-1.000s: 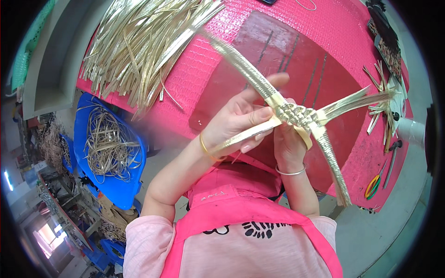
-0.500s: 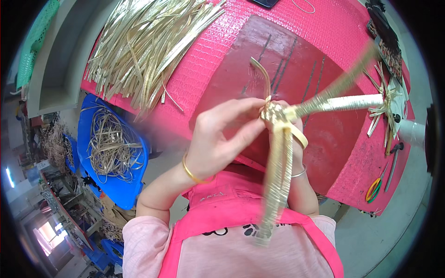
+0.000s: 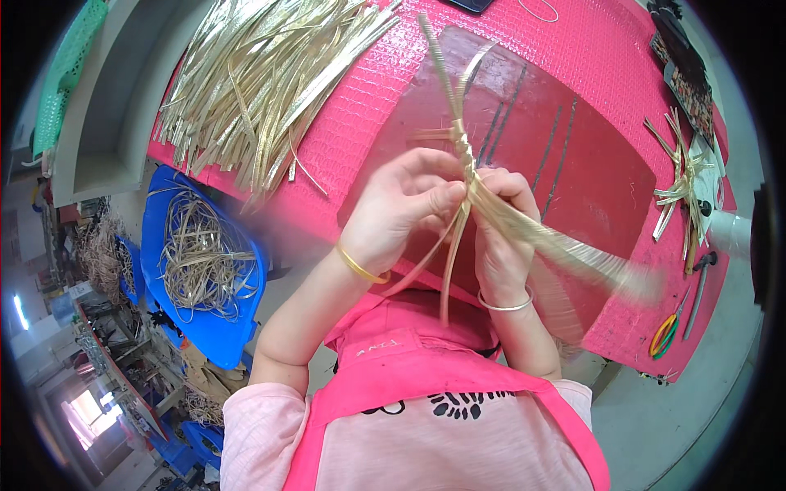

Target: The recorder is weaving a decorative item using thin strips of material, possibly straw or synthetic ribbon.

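Observation:
Between my hands is a knotted piece of shiny gold strips (image 3: pixel 465 155), a tight braided core with loose ends fanning up, down and to the right. Several of those ends are smeared by motion. My left hand (image 3: pixel 405 200) is closed, its thumb and fingers pinching the knot from the left. On the other side my right hand (image 3: pixel 503 233) is closed around the strips just below the knot, its fingertips partly hidden behind them. Both hands are held over a dark red mat (image 3: pixel 598 164) with black lines.
A big heap of gold strips (image 3: pixel 262 90) lies at the table's far left. Beside the table hangs a blue bin (image 3: pixel 233 331) of tangled strips. To the right are another gold knotted piece (image 3: pixel 684 176), scissors (image 3: pixel 665 334) with coloured handles, a dark rod (image 3: pixel 696 299) and a white spool (image 3: pixel 729 231).
The knotted piece has been turned, so its core now points up and away. Ends that stretched right and down toward me now swing far and to the lower right.

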Motion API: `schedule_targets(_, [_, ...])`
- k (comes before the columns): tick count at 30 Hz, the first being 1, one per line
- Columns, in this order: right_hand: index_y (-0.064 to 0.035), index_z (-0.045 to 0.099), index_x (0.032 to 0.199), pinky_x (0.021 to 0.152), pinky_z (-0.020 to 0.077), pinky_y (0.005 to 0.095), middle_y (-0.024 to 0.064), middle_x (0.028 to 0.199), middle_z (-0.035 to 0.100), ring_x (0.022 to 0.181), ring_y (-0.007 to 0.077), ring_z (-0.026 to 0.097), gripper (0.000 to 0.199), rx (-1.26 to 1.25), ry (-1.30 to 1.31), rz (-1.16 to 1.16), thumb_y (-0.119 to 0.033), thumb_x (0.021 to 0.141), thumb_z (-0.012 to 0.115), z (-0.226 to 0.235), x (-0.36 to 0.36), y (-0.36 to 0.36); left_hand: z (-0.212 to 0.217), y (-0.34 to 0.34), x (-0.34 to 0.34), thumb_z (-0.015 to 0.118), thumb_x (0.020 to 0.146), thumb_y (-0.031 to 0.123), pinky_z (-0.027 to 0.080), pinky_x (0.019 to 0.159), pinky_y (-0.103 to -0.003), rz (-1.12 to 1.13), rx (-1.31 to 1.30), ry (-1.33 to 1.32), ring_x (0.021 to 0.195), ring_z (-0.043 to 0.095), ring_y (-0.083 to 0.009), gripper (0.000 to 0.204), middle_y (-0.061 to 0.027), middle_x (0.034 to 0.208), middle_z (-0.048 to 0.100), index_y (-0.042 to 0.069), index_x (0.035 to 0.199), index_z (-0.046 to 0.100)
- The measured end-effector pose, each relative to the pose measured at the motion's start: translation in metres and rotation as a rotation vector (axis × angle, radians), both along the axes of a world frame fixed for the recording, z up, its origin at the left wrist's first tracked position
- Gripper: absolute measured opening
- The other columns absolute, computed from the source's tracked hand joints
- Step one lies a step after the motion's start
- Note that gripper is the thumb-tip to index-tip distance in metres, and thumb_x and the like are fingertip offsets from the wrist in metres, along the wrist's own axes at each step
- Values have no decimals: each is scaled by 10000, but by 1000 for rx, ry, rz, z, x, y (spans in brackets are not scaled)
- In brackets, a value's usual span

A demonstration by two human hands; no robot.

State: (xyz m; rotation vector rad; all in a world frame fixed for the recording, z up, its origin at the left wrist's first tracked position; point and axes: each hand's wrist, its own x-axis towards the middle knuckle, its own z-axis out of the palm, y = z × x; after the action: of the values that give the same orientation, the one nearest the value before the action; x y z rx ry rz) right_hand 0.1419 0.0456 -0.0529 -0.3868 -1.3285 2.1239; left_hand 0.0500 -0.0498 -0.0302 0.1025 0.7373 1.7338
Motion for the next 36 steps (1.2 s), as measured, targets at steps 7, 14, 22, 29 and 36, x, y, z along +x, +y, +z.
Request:
schedule_targets(7, [-49, 488, 784, 748, 340, 298, 20, 695, 496, 658, 137, 467, 199, 425, -279, -44, -119, 687, 646, 4, -2, 9, 26, -9, 12, 555, 767, 72, 429, 726, -220, 145, -372, 666, 861, 518, -111, 239, -61, 927, 559, -29, 981, 524])
schedule_targets(14, [-75, 514, 631, 872, 243, 353, 20, 615, 496, 697, 178, 480, 130, 797, -234, -69, -119, 677, 628, 19, -4, 16, 12, -5, 20, 568, 758, 64, 436, 708, -239, 259, -274, 208, 794, 534, -115, 209, -66, 893, 576, -12, 951, 545])
schedule_targets(22, [-43, 438, 757, 644, 375, 226, 31, 717, 494, 664, 123, 481, 99, -261, -119, -68, -95, 811, 503, 21, -2, -2, 3, 13, 33, 551, 766, 69, 419, 705, -222, 325, -90, 24, 764, 536, -104, 172, -44, 840, 588, 38, 936, 552])
schedule_targets(29, [-33, 488, 752, 576, 388, 298, 78, 622, 468, 588, 184, 476, 88, 395, -586, 138, -121, 760, 488, 7, 53, 78, -1, 26, 36, 524, 792, 83, 429, 651, -228, 525, -26, 25, 754, 539, -98, 154, -23, 850, 578, 63, 944, 538])
schedule_targets(36, [28, 518, 960, 818, 358, 369, 163, 966, 523, 916, 291, 473, 405, 1399, -793, 240, -224, 662, 626, 64, 69, 105, -4, 80, 64, 525, 782, 67, 439, 614, -235, 403, 22, 78, 679, 539, -97, 99, -36, 781, 572, 28, 872, 541])
